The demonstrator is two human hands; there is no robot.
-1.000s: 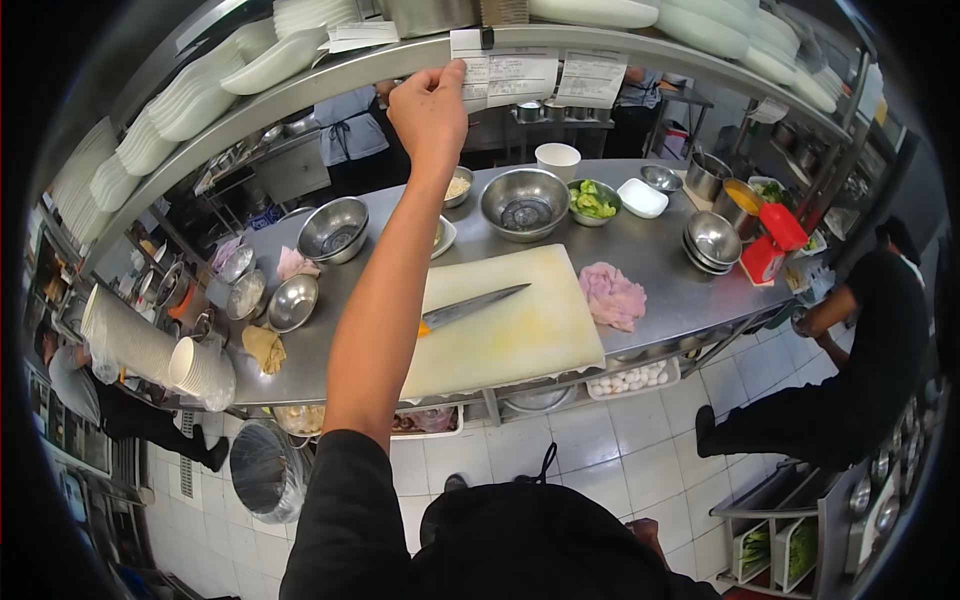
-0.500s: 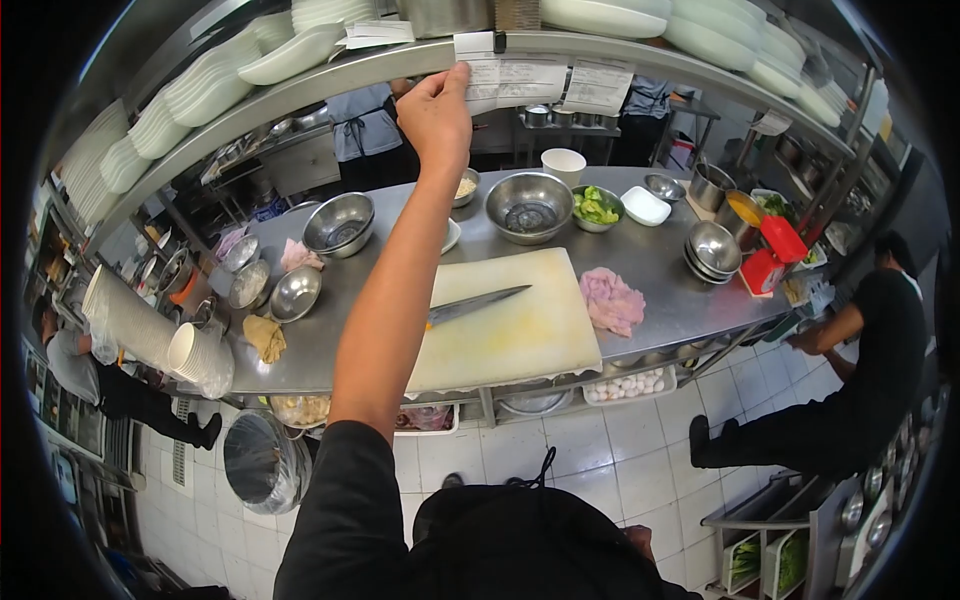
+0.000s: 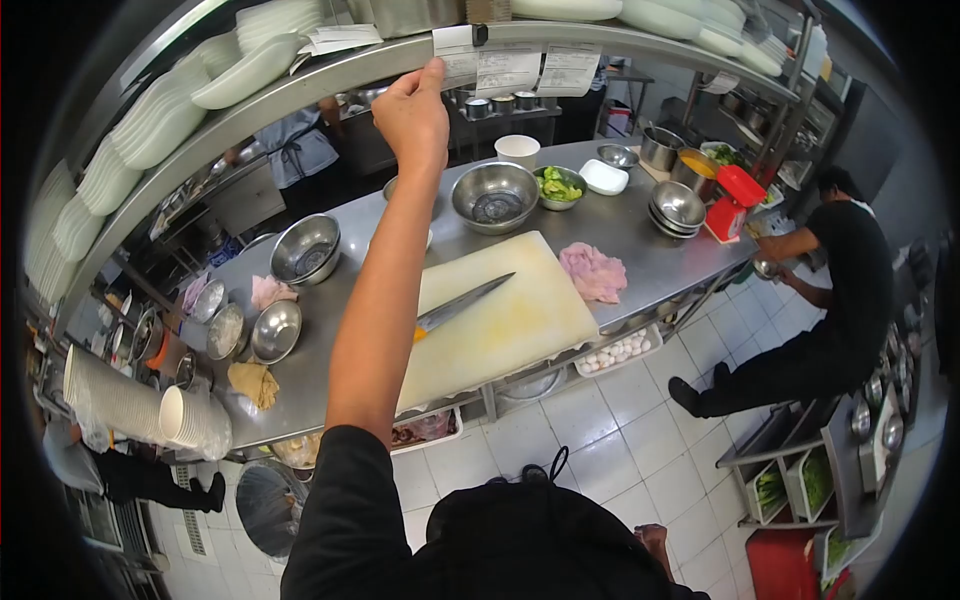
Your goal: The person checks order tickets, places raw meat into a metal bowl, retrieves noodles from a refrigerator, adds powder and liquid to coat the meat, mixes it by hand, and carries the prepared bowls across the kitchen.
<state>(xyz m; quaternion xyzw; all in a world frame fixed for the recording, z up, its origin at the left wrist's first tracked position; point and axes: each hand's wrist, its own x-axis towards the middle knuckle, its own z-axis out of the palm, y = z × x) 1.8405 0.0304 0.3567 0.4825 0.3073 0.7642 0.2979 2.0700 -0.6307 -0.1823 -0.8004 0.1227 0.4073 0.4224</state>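
Note:
My left hand (image 3: 412,115) is raised to the front rail of the overhead shelf, thumb and fingers pinching the edge of a printed paper order ticket (image 3: 458,66). Two more order tickets hang from the rail just right of it. Beneath my forearm lies a white cutting board (image 3: 520,325) with a large knife (image 3: 468,304) on it, its yellow handle partly hidden by my arm. My right hand (image 3: 655,545) hangs low beside my body; its fingers are too small and dark to make out.
Steel bowls (image 3: 495,197), a bowl of green vegetables (image 3: 558,186), a pink cloth (image 3: 594,272) and a red scale (image 3: 735,200) stand on the counter. White plates (image 3: 150,130) line the shelf. A bin (image 3: 268,508) stands at left; a co-worker (image 3: 840,290) works at right.
My view has turned and shifted to the right. My left hand keeps its pinch on the ticket, and the tickets hang flatter. The co-worker at right now shows a small metal bowl in hand.

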